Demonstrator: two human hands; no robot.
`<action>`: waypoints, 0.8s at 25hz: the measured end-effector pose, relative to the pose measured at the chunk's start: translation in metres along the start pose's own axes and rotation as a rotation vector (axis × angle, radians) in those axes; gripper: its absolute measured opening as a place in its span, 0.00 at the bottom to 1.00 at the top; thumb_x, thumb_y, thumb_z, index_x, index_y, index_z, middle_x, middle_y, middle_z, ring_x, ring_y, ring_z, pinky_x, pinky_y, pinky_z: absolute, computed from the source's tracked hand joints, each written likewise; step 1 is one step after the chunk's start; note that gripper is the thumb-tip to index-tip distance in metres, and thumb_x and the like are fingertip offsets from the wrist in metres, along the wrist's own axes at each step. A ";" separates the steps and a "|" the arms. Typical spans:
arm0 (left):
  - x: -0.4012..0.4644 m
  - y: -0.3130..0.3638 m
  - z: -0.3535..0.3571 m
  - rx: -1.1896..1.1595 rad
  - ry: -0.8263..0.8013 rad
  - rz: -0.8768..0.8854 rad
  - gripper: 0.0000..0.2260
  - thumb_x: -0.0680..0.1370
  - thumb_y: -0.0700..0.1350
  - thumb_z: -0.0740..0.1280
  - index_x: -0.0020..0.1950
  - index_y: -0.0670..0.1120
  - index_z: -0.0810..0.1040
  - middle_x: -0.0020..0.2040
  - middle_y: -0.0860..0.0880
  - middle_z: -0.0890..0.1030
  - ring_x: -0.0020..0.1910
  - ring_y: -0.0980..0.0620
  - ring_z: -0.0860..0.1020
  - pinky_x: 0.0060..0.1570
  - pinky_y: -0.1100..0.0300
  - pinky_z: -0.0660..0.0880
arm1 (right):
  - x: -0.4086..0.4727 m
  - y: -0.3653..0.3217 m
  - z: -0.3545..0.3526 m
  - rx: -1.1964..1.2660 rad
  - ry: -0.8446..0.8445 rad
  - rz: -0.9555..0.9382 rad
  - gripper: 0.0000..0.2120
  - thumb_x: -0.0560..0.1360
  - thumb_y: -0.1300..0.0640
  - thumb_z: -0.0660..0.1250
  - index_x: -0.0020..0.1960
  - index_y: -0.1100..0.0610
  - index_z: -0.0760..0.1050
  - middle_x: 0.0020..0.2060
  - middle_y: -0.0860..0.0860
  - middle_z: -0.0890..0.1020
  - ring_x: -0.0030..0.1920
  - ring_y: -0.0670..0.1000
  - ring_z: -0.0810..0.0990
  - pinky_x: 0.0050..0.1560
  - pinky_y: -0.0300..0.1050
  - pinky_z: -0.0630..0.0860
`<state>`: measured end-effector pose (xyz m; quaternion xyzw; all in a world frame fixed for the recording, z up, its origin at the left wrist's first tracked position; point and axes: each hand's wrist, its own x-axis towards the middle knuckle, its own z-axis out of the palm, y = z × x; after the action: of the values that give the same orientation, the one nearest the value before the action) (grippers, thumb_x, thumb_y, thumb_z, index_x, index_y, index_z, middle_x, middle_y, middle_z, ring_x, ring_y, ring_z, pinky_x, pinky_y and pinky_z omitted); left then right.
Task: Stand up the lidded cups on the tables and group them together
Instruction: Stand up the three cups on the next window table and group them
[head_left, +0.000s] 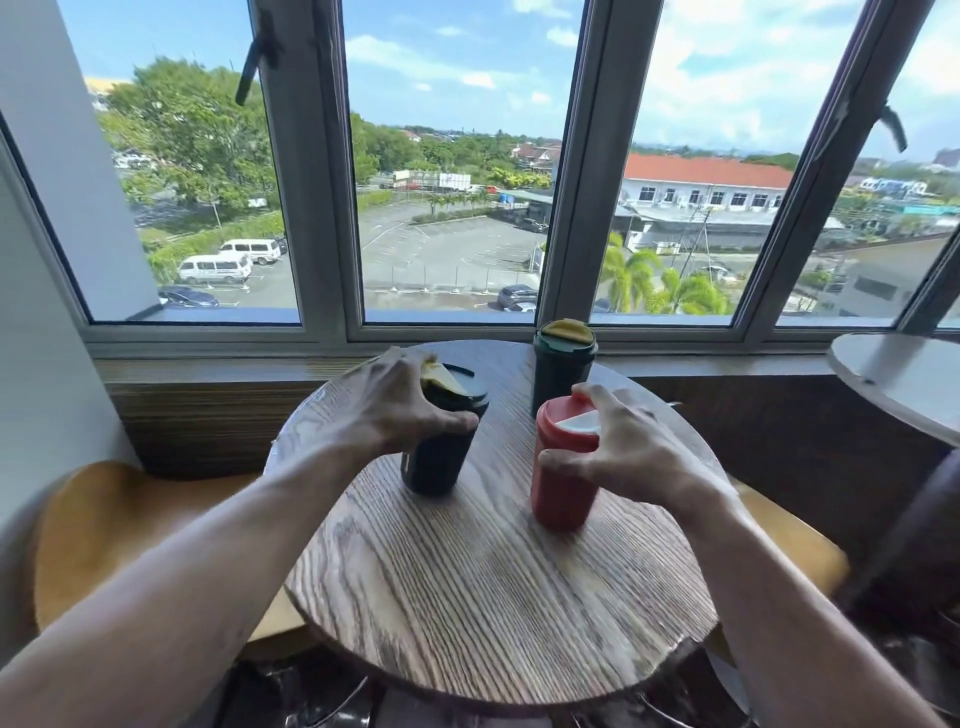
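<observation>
Cups stand upright on a round wood-grain counter (467, 597) set against a wide window (457, 171). Nearest the left edge is a black cup (436, 462) with a dark lid and a yellow flap; the left hand (395, 410) comes over it from the left, thumb curled across the front just under the lid and the other fingers (400, 364) wrapped over the far side of the rim, so the cup is held near its top. To its right, well apart, stands a red cup (563, 483) with a red lid and a white flap. The right hand (639, 447) reaches to it from the right: the thumb presses the cup's side below the lid and the forefinger arches over the lid's far edge, pinching the top between them; the remaining fingers are spread and lifted behind. A dark green cup (561, 369) with a yellow flap on its lid stands untouched at the far edge of the counter, just behind the red cup and near the window sill. Yellow seats (104, 530) flank the counter on both sides, and the pale rim of a second counter (893, 384) shows at the right edge of the view.
</observation>
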<state>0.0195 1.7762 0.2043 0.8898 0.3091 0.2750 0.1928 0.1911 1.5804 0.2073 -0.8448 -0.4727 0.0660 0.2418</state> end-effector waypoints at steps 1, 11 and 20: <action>-0.003 0.005 0.002 0.003 -0.018 0.006 0.40 0.61 0.61 0.78 0.67 0.43 0.71 0.59 0.44 0.77 0.51 0.51 0.72 0.46 0.64 0.67 | 0.000 0.000 0.000 0.008 -0.004 -0.007 0.45 0.63 0.34 0.73 0.74 0.45 0.58 0.66 0.51 0.69 0.65 0.53 0.69 0.62 0.51 0.68; -0.020 0.015 0.016 -0.060 0.020 -0.023 0.45 0.55 0.68 0.76 0.63 0.43 0.72 0.55 0.45 0.78 0.50 0.50 0.76 0.47 0.60 0.74 | 0.003 -0.006 0.000 0.052 0.028 -0.063 0.45 0.62 0.38 0.77 0.73 0.50 0.63 0.65 0.54 0.73 0.65 0.54 0.69 0.58 0.46 0.66; -0.022 0.020 0.022 -0.095 0.004 -0.025 0.48 0.55 0.71 0.74 0.66 0.44 0.70 0.57 0.44 0.77 0.52 0.48 0.76 0.50 0.56 0.76 | 0.008 -0.008 0.004 0.036 -0.010 -0.083 0.47 0.62 0.36 0.75 0.75 0.50 0.61 0.65 0.54 0.72 0.65 0.54 0.69 0.61 0.49 0.68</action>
<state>0.0269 1.7433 0.1891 0.8752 0.3073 0.2885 0.2375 0.1875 1.5916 0.2091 -0.8196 -0.5074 0.0687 0.2571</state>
